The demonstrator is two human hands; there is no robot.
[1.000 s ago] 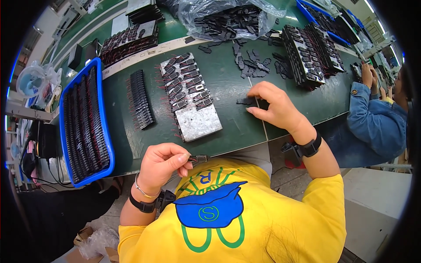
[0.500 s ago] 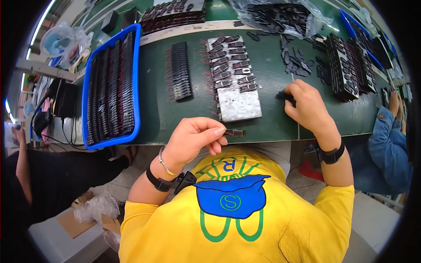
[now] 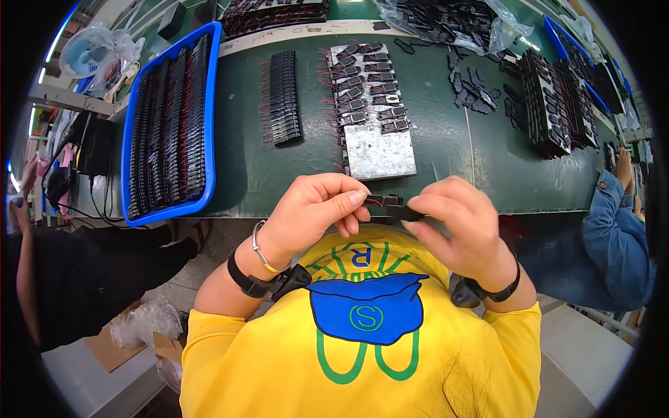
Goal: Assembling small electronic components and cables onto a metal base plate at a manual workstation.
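My left hand pinches a small black rectangular component with red wires at the table's near edge. Close by on its right, the closed fingers of my right hand hold a small black plastic piece, partly hidden by them. The two parts are so near each other that I cannot tell if they touch. Just beyond my hands lies a grey metal block, with rows of similar wired components on its far part.
To the left stands a blue tray packed with rows of black parts. A row of black wired parts lies between tray and block. Loose black pieces are scattered at right, near loaded blocks. A co-worker's denim sleeve is at far right.
My right hand has come left and nearer from beside the loose pieces, bringing the black plastic piece next to the wired component. My left hand keeps its pinch, slightly shifted.
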